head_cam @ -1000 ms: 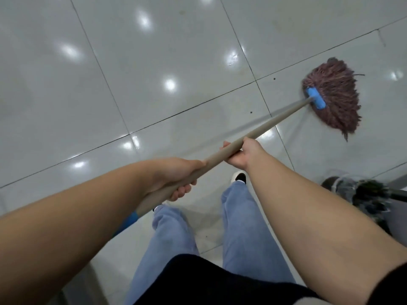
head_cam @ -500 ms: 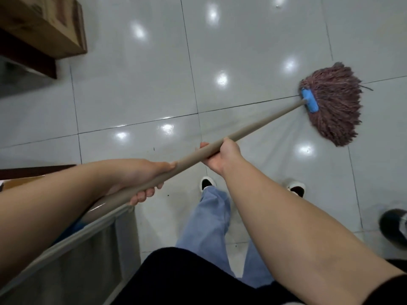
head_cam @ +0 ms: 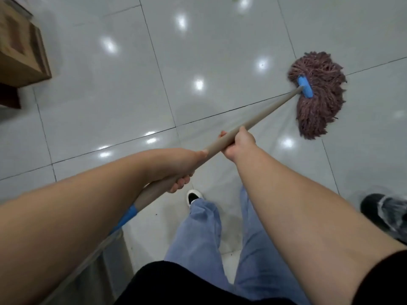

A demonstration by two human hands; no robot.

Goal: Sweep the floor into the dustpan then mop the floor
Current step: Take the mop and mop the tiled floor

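- Around the mop handle (head_cam: 259,119), a smooth, round, pale tan pole, the right hand (head_cam: 239,143) is wrapped with fingers curled tight from above, at about the middle of the pole.
- Lower on the same handle, just behind the right hand, the left hand (head_cam: 180,168) is clenched round it, the thumb laid along the top and the fingertips (head_cam: 179,184) seen curled up from beneath.
- A blue band (head_cam: 128,215) is seen on the pole's near end, partly hidden behind the left forearm.
- At the far end, a blue plastic clamp (head_cam: 305,86) is fixed across the mop head (head_cam: 319,100), a shaggy fan of reddish-brown yarn strands spread flat on the floor (head_cam: 220,51) at upper right.
- The floor is made of large, glossy, pale grey tiles, divided by thin dark grout lines and dotted with bright reflections.
- Light blue trousers (head_cam: 198,236), a black top and a white-and-black shoe (head_cam: 193,197) are seen below the arms.
- A wooden piece of furniture (head_cam: 22,56), blurred, is placed at upper left.
- A dark, blurred object (head_cam: 385,212) is found at the right edge; what it is cannot be told.
- No readable writing is shown.
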